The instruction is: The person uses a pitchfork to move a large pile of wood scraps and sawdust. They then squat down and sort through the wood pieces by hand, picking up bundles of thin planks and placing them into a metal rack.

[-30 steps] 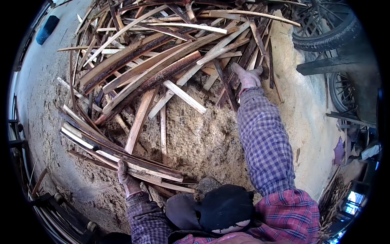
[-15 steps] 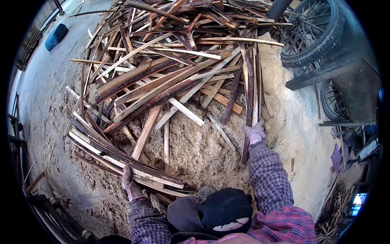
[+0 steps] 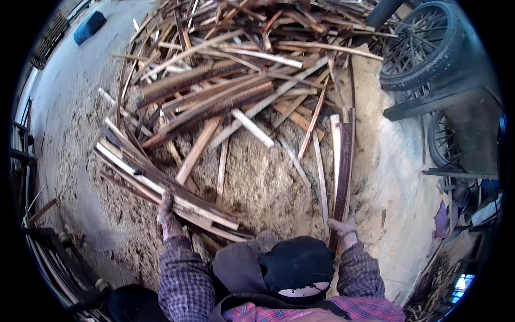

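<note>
My left hand (image 3: 167,209) is closed around the near side of a bundle of long wood strips (image 3: 206,212), some with dark bark and some pale. The bundle slants from upper left to lower middle. At the right, my right hand (image 3: 344,226), in what looks like a pale glove, grips the near end of a few upright wood strips (image 3: 342,161), one pale and one dark with bark. Between the two bundles, loose sticks (image 3: 252,127) lie across the sawdust. The fingers' undersides are hidden on both hands.
A large tangled pile of wood strips (image 3: 214,64) fills the far middle. At the right stand a spoked wheel (image 3: 394,80) and a cart-like frame (image 3: 413,102). Sawdust (image 3: 257,188) covers the ground. A blue container (image 3: 89,28) lies far left; a black rounded thing (image 3: 298,263) is near my body.
My right hand has come back toward my body, drawing the upright strips nearer and apart from the pile. My left hand stays on its bundle. The view has shifted slightly.
</note>
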Demonstrator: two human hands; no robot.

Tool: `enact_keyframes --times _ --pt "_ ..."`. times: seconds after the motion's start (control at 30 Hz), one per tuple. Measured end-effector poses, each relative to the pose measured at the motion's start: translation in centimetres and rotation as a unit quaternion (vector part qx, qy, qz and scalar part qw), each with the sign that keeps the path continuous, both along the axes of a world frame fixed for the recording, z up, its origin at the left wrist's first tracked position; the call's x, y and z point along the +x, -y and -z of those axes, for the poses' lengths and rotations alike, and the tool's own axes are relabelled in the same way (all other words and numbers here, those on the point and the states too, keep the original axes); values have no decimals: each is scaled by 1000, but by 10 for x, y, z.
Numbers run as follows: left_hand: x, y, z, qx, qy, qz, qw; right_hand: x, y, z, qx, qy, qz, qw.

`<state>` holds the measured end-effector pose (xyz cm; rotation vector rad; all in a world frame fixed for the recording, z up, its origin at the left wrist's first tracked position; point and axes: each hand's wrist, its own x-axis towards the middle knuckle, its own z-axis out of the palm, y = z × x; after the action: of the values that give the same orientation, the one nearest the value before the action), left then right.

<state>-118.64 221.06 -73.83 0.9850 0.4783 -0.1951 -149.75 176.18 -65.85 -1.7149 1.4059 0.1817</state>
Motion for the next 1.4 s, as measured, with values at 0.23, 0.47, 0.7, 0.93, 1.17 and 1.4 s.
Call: enact_keyframes --times 0.23,0.47,0.7,0.93,1.17,1.4 --pt "-3 27 -30 21 -68 21 997 -34 -75 -46 16 250 72 965" --pt "-10 -9 -22 22 -45 -1 999 174 -77 -142 59 104 -298 947" --pt "-17 20 -32 -39 66 8 997 327 -219 -106 -50 -109 -701 703" --pt "-14 26 -36 -125 12 15 992 321 -216 -104 -106 -126 -722 673" --pt "-19 7 -39 -62 -34 -3 998 429 -106 -142 -402 -90 -717 563" --pt "-22 5 -36 -78 -41 -5 996 491 -64 -112 -336 -175 -682 626"
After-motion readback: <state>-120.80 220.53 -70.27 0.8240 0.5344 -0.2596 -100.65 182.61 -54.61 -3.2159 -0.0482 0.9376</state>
